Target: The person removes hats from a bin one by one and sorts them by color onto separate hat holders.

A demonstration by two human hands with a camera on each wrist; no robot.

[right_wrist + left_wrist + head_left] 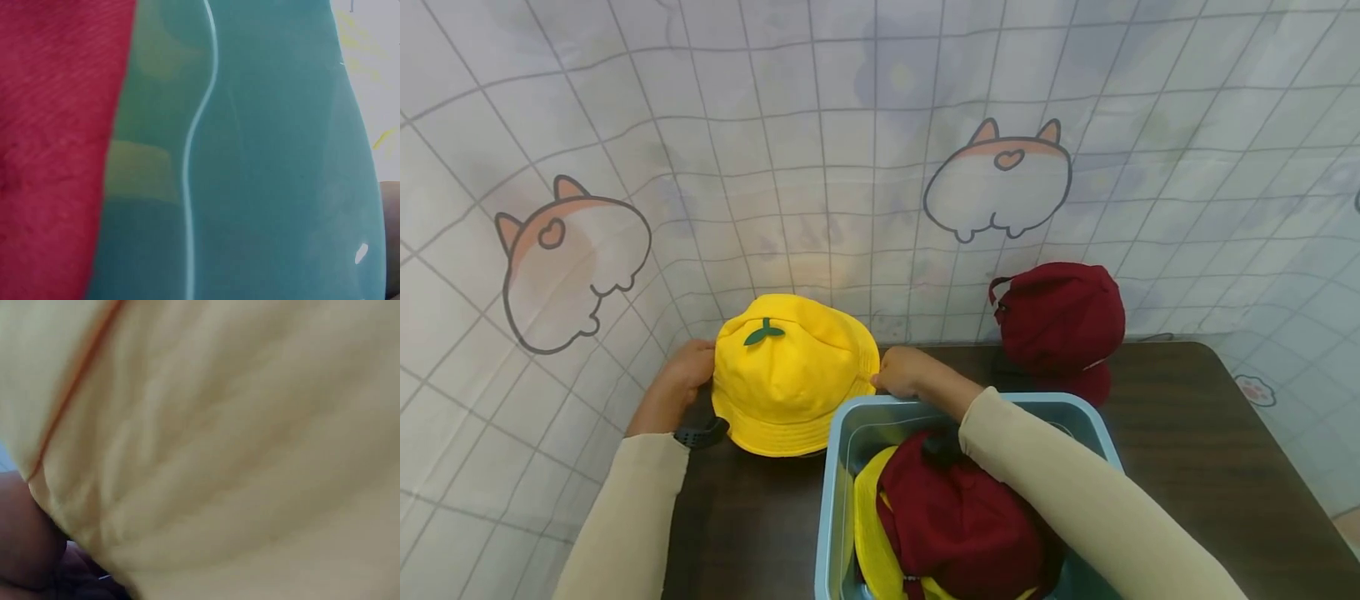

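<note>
A yellow bucket hat (790, 375) with a green sprout on its crown sits at the table's back left, brim down. My left hand (688, 367) holds the hat's left edge, its fingertips hidden by the cloth. At the opposite side, my right hand (906, 371) pinches the brim, the forearm crossing over a light blue bin (831, 508). Yellow cloth fills most of the left wrist view, with part of the left hand (28, 537) at lower left. In the right wrist view the bin wall (281, 156) hides most of the right hand.
Inside the bin lie a dark red cap (955, 517) and more yellow cloth (872, 525). Another dark red cap (1063, 321) stands at the back right of the dark wooden table (1210, 467). A patterned curtain (880, 167) hangs close behind and along both sides.
</note>
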